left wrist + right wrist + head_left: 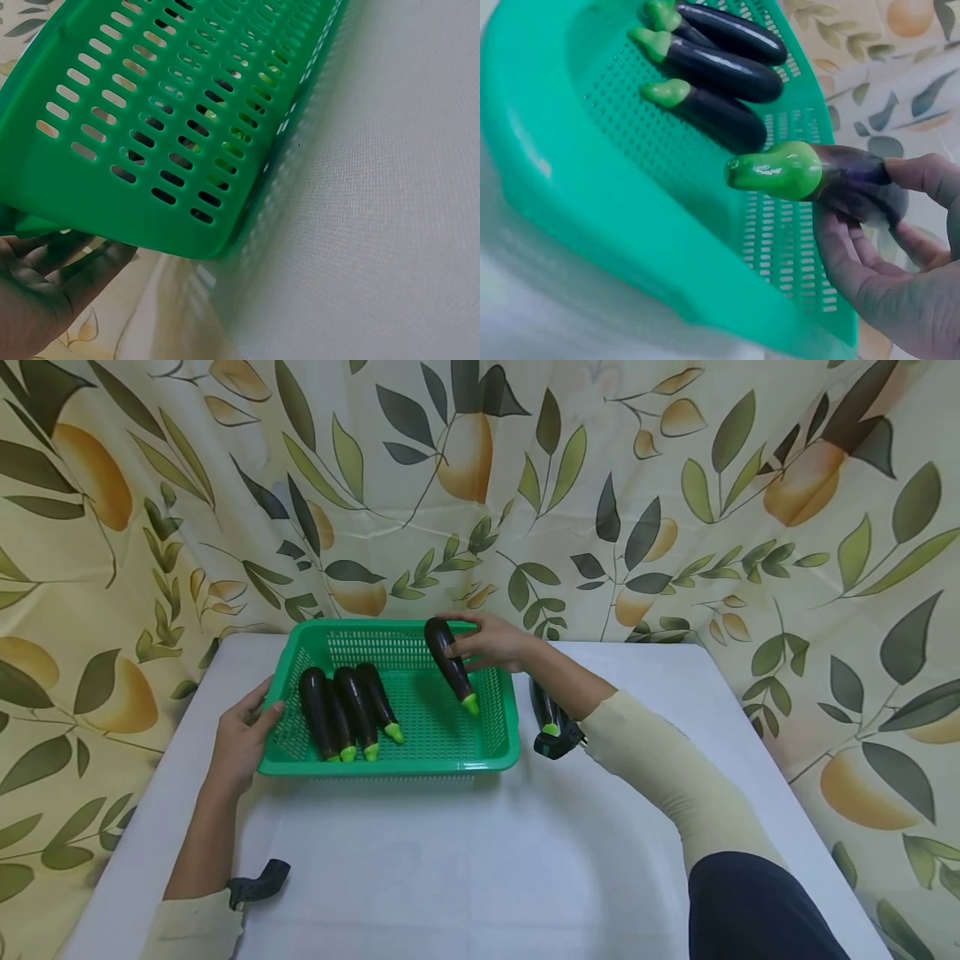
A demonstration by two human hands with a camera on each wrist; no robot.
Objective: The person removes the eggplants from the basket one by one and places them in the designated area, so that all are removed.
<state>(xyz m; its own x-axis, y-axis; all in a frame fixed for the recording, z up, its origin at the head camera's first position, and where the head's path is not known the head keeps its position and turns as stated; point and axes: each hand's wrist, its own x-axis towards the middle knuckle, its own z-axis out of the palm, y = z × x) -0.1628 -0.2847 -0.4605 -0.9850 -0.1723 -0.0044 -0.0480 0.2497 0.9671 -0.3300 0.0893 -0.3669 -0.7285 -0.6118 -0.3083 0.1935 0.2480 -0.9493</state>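
Observation:
My right hand grips a dark purple eggplant over the right part of a green plastic basket. In the right wrist view, the eggplant's green stem end points away from the palm, with the thumb on one side and fingers on the other. My left hand holds the basket's left rim, thumb on top; in the left wrist view its fingers reach beneath the rim. Several eggplants lie side by side in the basket's left half, green ends toward me.
Right of the basket, another eggplant lies on the white-covered table, partly hidden by my right forearm and the black wrist device. A curtain with a leaf and fruit print hangs behind the table.

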